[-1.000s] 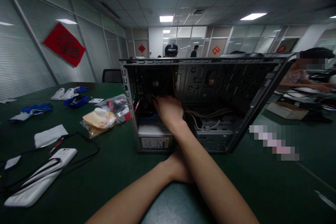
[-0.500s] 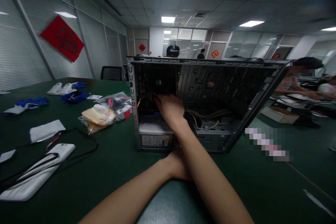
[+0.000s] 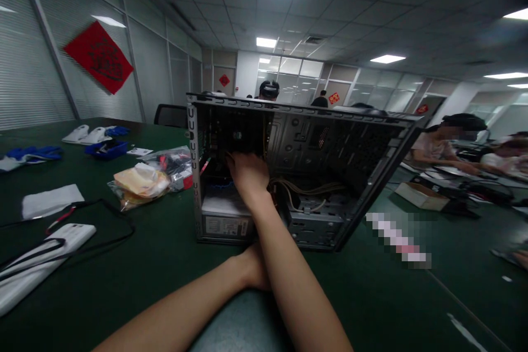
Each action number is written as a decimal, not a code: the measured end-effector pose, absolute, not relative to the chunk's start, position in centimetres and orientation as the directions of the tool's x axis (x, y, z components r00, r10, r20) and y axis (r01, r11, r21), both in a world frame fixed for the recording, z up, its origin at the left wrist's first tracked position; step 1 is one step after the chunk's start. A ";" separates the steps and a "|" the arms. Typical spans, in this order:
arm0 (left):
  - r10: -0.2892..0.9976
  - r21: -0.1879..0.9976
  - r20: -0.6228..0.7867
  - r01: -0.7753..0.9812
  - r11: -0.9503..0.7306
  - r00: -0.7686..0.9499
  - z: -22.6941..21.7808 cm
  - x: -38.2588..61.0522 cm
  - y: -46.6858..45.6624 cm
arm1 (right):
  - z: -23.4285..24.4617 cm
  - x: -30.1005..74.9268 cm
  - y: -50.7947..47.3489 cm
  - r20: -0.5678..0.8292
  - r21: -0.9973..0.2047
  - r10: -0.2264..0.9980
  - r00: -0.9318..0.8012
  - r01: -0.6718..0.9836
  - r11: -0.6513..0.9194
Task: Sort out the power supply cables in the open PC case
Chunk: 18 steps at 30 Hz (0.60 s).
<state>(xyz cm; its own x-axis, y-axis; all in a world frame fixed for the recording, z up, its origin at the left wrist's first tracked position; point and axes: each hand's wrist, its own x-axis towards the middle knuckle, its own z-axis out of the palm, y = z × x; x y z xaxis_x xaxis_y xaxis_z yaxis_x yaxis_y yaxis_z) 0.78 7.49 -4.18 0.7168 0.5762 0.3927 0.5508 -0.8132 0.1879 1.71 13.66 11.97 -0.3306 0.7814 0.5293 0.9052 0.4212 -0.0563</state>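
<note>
An open computer case [image 3: 305, 242] stands on the green table in front of me, its inside facing me. My right hand [image 3: 249, 176] reaches into its left part, below a dark fan [image 3: 237, 136] and above the power supply [image 3: 226, 225]. Its fingers look curled, but the tips and whatever they grip are lost in the dark. Pale cables [image 3: 309, 190] run along the case floor to the right of this hand. My left hand [image 3: 256, 269] is low in front of the case, under my crossing right forearm, which covers its fingers.
Left of the case are a plastic bag with yellowish contents [image 3: 142, 182], a white power strip [image 3: 49, 256], a white cloth [image 3: 53, 201], a blue tray [image 3: 106, 149] and gloves [image 3: 33, 157]. To the right, an open box [image 3: 421, 196] lies near a seated person [image 3: 437, 148].
The view has turned, so the case and both arms appear farther left. My right hand stays at about the same spot inside the case, and my left hand remains low in front.
</note>
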 end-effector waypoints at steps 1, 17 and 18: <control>0.553 0.188 0.365 0.523 -0.831 0.749 -4.0 0.8 7.4 | 12.0 1.9 13.7 0.534 -0.064 0.779 -0.329 0.903 0.425; 0.495 0.142 0.280 0.475 -0.869 0.822 -2.7 1.0 7.2 | 12.8 2.4 12.1 0.554 -0.174 0.742 -0.377 0.819 0.546; 0.486 0.133 0.283 0.468 -0.874 0.827 -2.7 0.9 7.2 | 12.9 2.3 12.0 0.540 -0.179 0.749 -0.384 0.817 0.548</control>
<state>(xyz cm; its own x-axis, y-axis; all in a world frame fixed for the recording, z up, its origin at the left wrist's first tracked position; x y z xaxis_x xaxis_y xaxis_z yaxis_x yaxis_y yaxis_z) 0.91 7.15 -2.74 0.8270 0.4858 0.2831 0.4678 -0.8738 0.1328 2.25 12.03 12.93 -0.3841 0.7492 0.5397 0.8171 0.5480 -0.1792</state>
